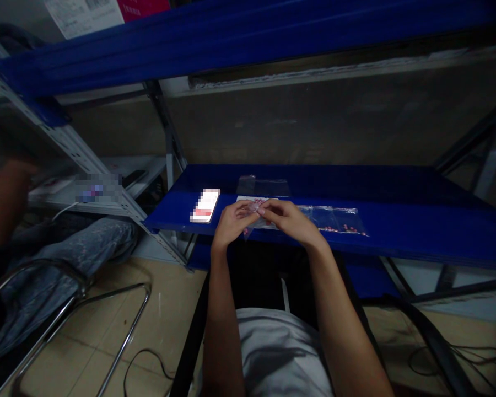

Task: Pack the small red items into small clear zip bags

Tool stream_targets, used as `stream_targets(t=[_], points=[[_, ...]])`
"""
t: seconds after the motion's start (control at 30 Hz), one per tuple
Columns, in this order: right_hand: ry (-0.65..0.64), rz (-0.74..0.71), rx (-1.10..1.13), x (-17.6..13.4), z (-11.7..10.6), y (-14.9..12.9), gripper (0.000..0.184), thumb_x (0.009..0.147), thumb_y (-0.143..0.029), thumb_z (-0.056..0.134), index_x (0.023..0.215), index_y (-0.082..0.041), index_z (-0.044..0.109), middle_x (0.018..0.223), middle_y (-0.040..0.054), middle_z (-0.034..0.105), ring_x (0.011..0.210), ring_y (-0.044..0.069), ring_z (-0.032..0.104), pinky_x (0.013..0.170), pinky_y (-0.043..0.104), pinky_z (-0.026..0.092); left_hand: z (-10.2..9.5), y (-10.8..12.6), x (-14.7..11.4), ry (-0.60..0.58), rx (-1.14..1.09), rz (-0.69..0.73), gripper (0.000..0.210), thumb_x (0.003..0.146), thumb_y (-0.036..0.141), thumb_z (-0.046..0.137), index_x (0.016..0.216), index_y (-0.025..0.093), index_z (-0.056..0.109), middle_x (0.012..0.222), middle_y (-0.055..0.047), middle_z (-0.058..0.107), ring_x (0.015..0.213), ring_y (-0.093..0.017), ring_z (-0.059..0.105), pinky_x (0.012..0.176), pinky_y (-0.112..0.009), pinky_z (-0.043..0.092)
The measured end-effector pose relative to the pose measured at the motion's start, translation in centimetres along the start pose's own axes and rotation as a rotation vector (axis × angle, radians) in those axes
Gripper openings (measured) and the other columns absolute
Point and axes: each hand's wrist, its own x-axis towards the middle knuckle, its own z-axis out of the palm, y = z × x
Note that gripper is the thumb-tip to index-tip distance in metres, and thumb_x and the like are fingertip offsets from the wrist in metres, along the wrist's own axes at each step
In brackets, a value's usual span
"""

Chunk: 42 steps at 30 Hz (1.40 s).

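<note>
Both hands meet at the front edge of the blue shelf (397, 231): left hand (231, 223) and right hand (287, 218) each pinch narrow on a small clear bag (254, 212), held just above the shelf lip. Looks like the bag-handling step, mouth being opened or sealed; can't tell which. Next move likely needs a steady two-finger grip so the film doesn't slip. Bag is thin, transparent, crumpled, with pinkish bits inside, detail too dim to read. Another clear bag with pink beads (334, 219) lies flat just right of the hands; a lit phone (205, 205) rests to the left.
</note>
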Motion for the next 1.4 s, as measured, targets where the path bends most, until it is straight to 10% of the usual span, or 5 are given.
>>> stream_targets(t=[0.23,0.47,0.77,1.1,1.4], points=[[0.064,0.025,0.021,-0.8,0.5,0.3,0.035,0.091,-0.054,0.067,0.095,-0.02,0.072,0.078,0.0026,0.069,0.069,0.017,0.06,0.063,0.028,0.045,0.1,0.3,-0.2,-0.013,0.006,-0.037,0.05,0.077,0.042,0.084,0.119,0.017,0.074,0.098,-0.01,0.077,0.083,-0.021,0.073,0.051,-0.02,0.048],[0.278,0.065,-0.232,1.4,-1.2,3.8,0.017,0.094,-0.032,0.061,0.098,-0.019,0.072,0.08,0.0045,0.073,0.074,0.02,0.067,0.07,0.03,0.047,-0.3,-0.3,0.0,0.037,0.018,-0.018,0.046,0.075,0.042,0.088,0.111,0.016,0.074,0.099,-0.01,0.078,0.09,-0.022,0.074,0.068,-0.026,0.057],[0.04,0.048,-0.682,5.1,-0.3,7.8,0.02,0.09,-0.013,0.066,0.104,-0.018,0.079,0.103,0.0109,0.08,0.097,0.023,0.072,0.084,0.028,0.047,0.0,-0.5,0.6,0.338,-0.117,0.022,0.041,0.075,0.047,0.087,0.097,0.016,0.073,0.099,-0.01,0.079,0.09,-0.02,0.074,0.081,-0.031,0.057],[0.042,0.008,-0.678,5.2,0.0,6.4,0.02,0.087,-0.008,0.06,0.09,-0.016,0.078,0.093,0.0111,0.078,0.087,0.021,0.069,0.079,0.027,0.044,0.4,-0.7,0.8,0.293,-0.129,-0.085,0.036,0.074,0.044,0.088,0.092,0.015,0.076,0.096,-0.01,0.079,0.091,-0.02,0.074,0.083,-0.03,0.057],[0.051,-0.121,-0.255,4.2,-2.1,0.7,0.025,0.09,-0.039,0.064,0.09,-0.018,0.077,0.083,0.0054,0.075,0.076,0.019,0.062,0.072,0.031,0.042,0.3,-0.9,0.5,0.15,0.02,-0.011,0.04,0.074,0.042,0.089,0.101,0.016,0.075,0.09,-0.007,0.078,0.081,-0.018,0.073,0.073,-0.028,0.058]])
